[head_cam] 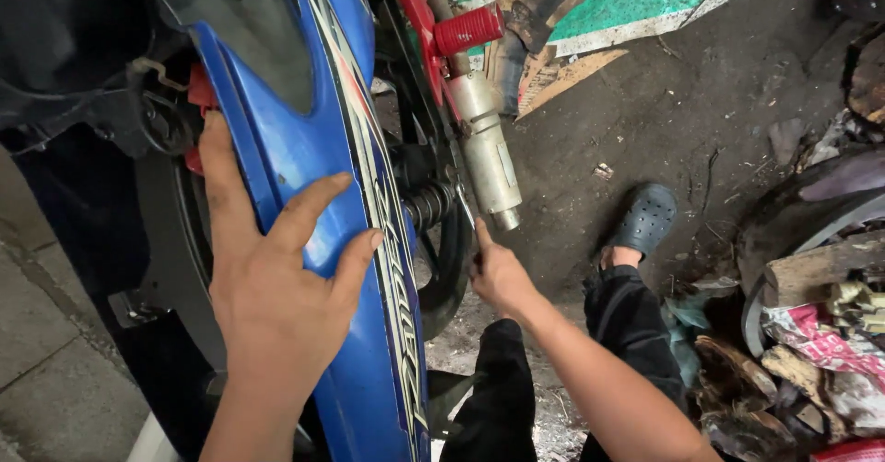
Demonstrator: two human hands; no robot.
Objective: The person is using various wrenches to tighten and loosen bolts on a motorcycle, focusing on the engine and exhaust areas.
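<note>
My left hand [277,282] lies flat with spread fingers on the blue side panel [313,121] of a motorcycle, thumb hooked over the panel's left edge. My right hand [498,273] reaches in under the panel beside the black spring [429,204] of the rear shock absorber, fingers closed on a thin metal tool [464,206] whose tip points up toward the shock. A silver canister [487,148] with a red cap [468,30] hangs just above that hand.
The black rear tyre [452,259] sits behind the shock. My leg in dark trousers ends in a dark clog [645,218] on the dirt floor. A heap of scrap and rags [811,333] lies at the right, with torn cardboard [572,19] at the top.
</note>
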